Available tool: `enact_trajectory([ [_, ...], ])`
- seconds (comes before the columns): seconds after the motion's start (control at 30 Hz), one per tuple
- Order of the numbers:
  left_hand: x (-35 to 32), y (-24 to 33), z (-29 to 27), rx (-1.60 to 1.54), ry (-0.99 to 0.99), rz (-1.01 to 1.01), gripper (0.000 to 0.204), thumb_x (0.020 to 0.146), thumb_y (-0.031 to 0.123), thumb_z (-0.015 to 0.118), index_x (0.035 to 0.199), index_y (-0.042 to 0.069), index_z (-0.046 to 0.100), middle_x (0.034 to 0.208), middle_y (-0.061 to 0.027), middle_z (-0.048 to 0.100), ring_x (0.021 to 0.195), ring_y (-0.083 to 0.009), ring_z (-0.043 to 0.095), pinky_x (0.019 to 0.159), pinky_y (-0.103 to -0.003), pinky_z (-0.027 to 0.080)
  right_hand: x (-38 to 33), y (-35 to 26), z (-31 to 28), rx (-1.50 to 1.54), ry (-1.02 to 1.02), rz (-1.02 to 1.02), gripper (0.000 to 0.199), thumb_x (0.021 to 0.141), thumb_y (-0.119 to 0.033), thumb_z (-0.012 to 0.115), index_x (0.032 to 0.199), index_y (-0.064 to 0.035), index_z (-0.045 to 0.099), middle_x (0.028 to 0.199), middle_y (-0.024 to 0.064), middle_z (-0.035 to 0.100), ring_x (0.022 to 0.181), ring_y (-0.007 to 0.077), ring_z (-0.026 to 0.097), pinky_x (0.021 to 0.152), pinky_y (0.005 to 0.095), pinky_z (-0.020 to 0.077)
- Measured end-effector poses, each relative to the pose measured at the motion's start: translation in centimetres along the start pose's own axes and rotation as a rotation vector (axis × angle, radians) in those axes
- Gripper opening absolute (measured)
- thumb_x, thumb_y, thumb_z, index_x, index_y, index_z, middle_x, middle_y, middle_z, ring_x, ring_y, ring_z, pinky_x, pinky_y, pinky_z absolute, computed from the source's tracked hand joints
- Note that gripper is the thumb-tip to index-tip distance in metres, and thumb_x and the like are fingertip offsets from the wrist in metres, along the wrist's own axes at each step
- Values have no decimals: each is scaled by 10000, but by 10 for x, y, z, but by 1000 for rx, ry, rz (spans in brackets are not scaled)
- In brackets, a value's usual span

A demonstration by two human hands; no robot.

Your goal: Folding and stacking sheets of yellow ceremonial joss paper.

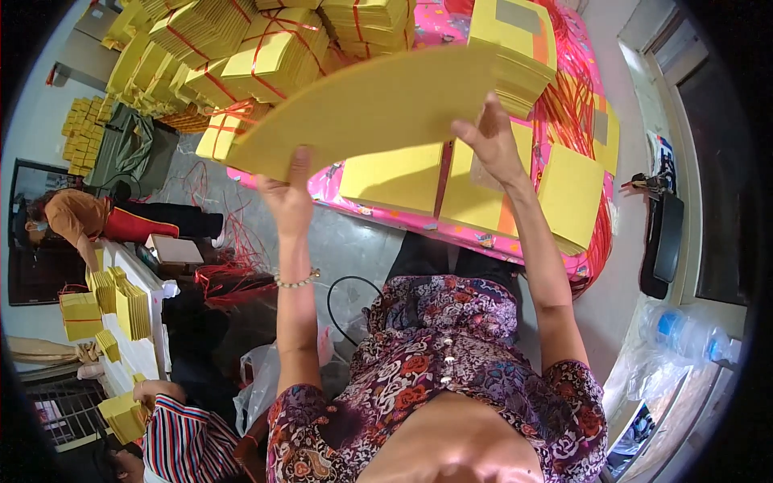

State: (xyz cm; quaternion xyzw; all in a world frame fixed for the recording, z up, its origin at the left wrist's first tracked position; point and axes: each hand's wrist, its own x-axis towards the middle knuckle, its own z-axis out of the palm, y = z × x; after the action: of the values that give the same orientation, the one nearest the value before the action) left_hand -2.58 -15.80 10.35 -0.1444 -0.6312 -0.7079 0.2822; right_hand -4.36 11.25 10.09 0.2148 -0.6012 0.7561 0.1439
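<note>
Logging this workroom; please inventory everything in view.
Curved piece: one, yellow, upper centre
Tied bundles: many, yellow, table's far left
Near stacks: three, yellow, table's near edge
Tall stack: one, yellow, table's far right
Table cover: one, pink, under stacks
Strips: many, red, table's right and floor
Bottle: one, clear, right
Co-workers: at least two, orange and striped tops, left
Side table: one, white, left
Floral top: one, purple-red, lower centre
Left hand: one, bare, gripping piece
Right hand: one, bare, at piece's right
</note>
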Motion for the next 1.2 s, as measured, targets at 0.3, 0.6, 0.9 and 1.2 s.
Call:
enact_trajectory([
  [0.3,-23,-52,-11,27,-144,-106,249,851,65,676,1080,-8,609,994,-44,654,894,-113,603,760,-246,485,-25,27,-22,-58,-10,255,446,814,-115,708,1199,-26,500,1082,52,605,1034,155,563,945,324,412],
  [0.6,-21,-55,-2,-27,-170,-178,510,767,-37,713,1208,12,461,1091,-80,586,997,-167,582,859,-304,485,-29,37,-19,-209,-35,200,474,814,-151,717,1208,-20,489,1079,58,603,1039,142,551,919,298,423],
  [0.9,-31,-44,8,11,-75,-217,504,775,-35,705,1190,26,424,1109,-85,567,1015,-176,573,868,-297,477,-32,39,-9,-247,46,267,498,796,-198,745,1193,3,522,1060,86,625,991,163,585,881,296,452],
  [1.2,-39,-45,3,-28,-107,-228,511,780,-66,672,1213,25,417,1132,-88,552,1032,-172,570,892,-305,477,-37,44,-11,-103,101,240,376,814,-103,714,1144,-13,558,1042,49,627,973,121,576,871,284,457],
])
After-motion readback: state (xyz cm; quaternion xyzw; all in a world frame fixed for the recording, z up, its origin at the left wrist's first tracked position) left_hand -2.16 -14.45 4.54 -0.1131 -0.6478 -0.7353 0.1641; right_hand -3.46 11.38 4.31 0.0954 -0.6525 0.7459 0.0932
